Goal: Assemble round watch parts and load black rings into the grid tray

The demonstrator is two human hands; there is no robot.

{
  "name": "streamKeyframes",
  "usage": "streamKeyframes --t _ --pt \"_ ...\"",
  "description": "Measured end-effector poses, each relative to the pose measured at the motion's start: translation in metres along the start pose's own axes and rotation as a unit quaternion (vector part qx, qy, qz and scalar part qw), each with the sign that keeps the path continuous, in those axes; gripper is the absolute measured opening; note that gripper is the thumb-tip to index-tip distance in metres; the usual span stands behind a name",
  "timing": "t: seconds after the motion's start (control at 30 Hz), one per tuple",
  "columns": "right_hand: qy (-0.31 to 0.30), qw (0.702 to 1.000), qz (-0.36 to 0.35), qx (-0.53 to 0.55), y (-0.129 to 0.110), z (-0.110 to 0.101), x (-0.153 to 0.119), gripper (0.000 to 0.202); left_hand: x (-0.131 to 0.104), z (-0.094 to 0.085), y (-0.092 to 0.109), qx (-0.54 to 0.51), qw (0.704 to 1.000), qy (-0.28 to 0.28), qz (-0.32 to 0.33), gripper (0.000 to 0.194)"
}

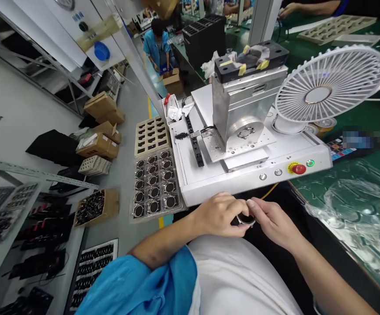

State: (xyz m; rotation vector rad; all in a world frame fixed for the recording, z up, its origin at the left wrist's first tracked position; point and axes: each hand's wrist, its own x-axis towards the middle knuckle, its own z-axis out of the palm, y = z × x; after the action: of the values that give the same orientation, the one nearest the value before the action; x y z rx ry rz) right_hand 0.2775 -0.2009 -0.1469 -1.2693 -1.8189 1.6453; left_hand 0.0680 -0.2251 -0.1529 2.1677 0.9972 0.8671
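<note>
The left grip (221, 214) and right grip (273, 220) pinch a watch (246, 219); a machine (224, 183) and fan (317, 94) stand ahead.

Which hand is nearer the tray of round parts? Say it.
Left. The left hand is right of the tray; the right hand is farther right.

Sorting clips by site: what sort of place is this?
Probably an electronics assembly workshop: a bench machine with a red button, rows of round watch-like parts, and a co-worker by a cardboard box.
</note>
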Motion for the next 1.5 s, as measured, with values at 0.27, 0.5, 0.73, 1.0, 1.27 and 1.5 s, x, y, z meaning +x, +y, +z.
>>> streamKeyframes --t 0.27,0.5,0.73,1.0,1.27,1.5 --pt "0.158 0.987 0.004 0.012 0.005 0.051 0.009 0.066 -0.027 0.021 0.004 -0.289 0.926 0.168 -0.173 0.043" --pt "0.210 0.971 0.028 0.107 0.013 0.063 0.018 0.069 -0.033 0.053 -0.009 -0.507 0.775 0.255 -0.277 0.045" --pt "0.295 0.889 0.225 -0.267 0.045 -0.082 -0.082 0.018 -0.032 0.044 -0.018 -0.555 0.756 0.199 -0.284 0.040" --pt "0.206 0.745 0.500 -0.390 0.082 -0.151 -0.237 0.030 -0.029 0.061 -0.026 -0.573 0.756 0.105 -0.297 0.043" --pt "0.202 0.793 0.459 -0.345 0.091 -0.159 -0.244 0.030 -0.023 0.064 -0.032 -0.548 0.769 0.044 -0.326 0.047" --pt "0.159 0.784 0.457 -0.390 0.086 -0.167 -0.244 0.014 -0.036 0.058 -0.035 -0.533 0.762 0.050 -0.365 0.049"
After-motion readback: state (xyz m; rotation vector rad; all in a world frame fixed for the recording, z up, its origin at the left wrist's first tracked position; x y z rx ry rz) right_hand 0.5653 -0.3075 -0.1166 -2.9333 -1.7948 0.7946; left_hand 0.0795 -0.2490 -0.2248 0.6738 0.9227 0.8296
